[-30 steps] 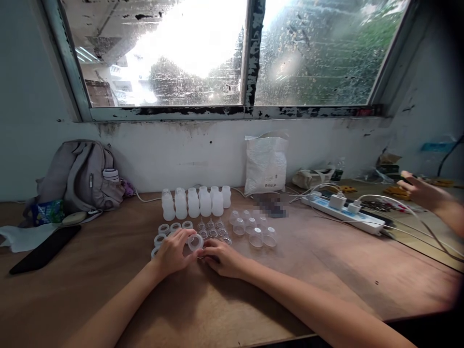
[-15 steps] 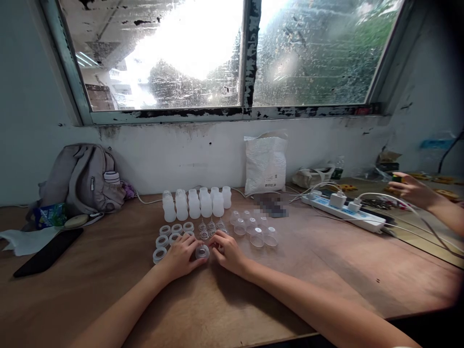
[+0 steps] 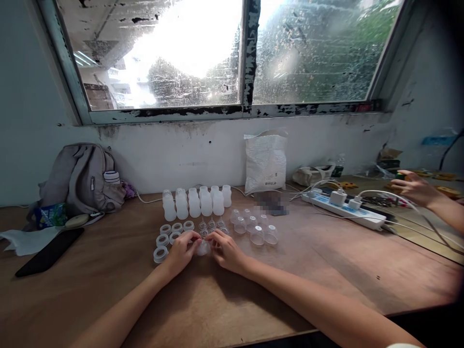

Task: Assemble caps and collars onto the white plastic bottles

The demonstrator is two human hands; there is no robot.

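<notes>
Between my hands is a translucent baby bottle collar ring (image 3: 203, 248), tilted and partly covered by fingers. My left hand (image 3: 183, 249) is closed on its left side. My right hand (image 3: 225, 250) closes its fingertips on its upper right edge; whether they also pinch a nipple there is hidden. Just beyond the fingertips stand several clear bottle nipples (image 3: 211, 223). Several white collar rings (image 3: 160, 254) lie in rows left of my left hand. To the right of my right hand are several clear dome caps (image 3: 257, 235).
Several frosted baby bottles (image 3: 195, 205) stand in rows behind. A white plastic bag (image 3: 266, 163) leans on the wall. A power strip (image 3: 358, 216) with cables lies right, near another person's hand (image 3: 415, 188). A backpack (image 3: 81, 179) and black phone (image 3: 50, 252) are left.
The collar ring has tipped from facing up to tilted. My right hand has come left onto it, and my left fingertips have moved up toward its top edge.
</notes>
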